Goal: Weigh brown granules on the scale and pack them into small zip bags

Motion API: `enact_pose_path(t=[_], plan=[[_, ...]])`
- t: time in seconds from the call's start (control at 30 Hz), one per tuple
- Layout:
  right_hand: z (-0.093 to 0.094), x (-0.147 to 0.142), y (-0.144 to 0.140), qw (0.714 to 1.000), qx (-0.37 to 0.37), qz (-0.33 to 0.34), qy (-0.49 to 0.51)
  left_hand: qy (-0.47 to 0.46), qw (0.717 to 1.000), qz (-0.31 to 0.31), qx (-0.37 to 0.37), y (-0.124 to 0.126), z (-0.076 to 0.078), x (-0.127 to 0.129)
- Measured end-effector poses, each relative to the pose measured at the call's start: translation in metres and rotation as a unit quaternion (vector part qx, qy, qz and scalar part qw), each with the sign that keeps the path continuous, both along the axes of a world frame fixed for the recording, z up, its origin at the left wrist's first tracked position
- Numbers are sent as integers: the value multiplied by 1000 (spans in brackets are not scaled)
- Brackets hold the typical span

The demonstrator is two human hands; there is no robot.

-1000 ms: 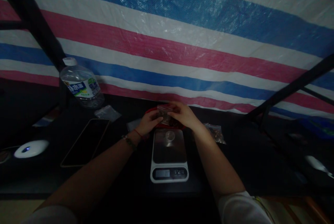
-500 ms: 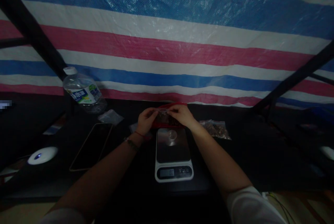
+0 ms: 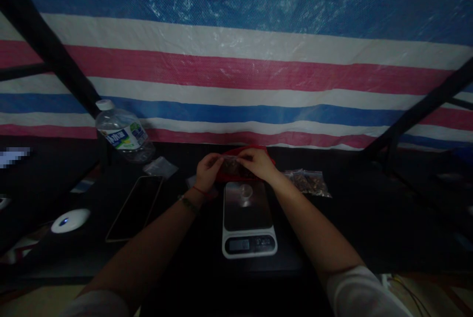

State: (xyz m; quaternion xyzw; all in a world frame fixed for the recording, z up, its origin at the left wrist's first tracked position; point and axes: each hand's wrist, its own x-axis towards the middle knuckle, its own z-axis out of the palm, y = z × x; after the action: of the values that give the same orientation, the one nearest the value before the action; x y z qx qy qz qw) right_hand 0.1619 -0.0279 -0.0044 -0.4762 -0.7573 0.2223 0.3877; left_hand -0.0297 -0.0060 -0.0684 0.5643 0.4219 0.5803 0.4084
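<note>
Left hand (image 3: 207, 172): fingers pinching the left top edge of a small clear bag (image 3: 232, 165). Right hand (image 3: 258, 164): pinching the bag's right top edge. Bag: held between both hands, above a red tray (image 3: 268, 155), just behind the scale (image 3: 248, 218); contents dark, unclear. Scale: white, steel platform, on the dark counter (image 3: 351, 228). Filled bag (image 3: 306, 182): lying right of the scale. Phone (image 3: 135, 207), white puck with blue light (image 3: 70, 220), bottle (image 3: 123, 132): left. Striped tarp (image 3: 236, 71): behind.

Blk table (image 3: 351, 228) (w/ scale (image 3: 249, 221), phone (image 3: 135, 207))
</note>
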Motion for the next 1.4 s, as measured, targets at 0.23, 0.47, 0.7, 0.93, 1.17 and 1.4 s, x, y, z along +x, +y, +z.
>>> enact_pose_path(t=[0.23,0.47,0.7,0.93,1.17,1.4], plan=[[-3,5,4,999,36,-2,-27,-22,999,-6,-28,0,-1,-1],[-4,8,4,999,44,3,5,-21,999,-23,-15,0,-3,1],[-12,9,7,998,47,6,34,-5,1000,-17,-7,-2,2,2],[-17,10,9,998,54,24,26,25,999,-25,-2,-3,6,2],[-23,5,10,998,39,50,18,100,994,-32,30,-6,9,2],[-22,2,8,996,51,56,37,119,991,-40,54,-6,7,1]])
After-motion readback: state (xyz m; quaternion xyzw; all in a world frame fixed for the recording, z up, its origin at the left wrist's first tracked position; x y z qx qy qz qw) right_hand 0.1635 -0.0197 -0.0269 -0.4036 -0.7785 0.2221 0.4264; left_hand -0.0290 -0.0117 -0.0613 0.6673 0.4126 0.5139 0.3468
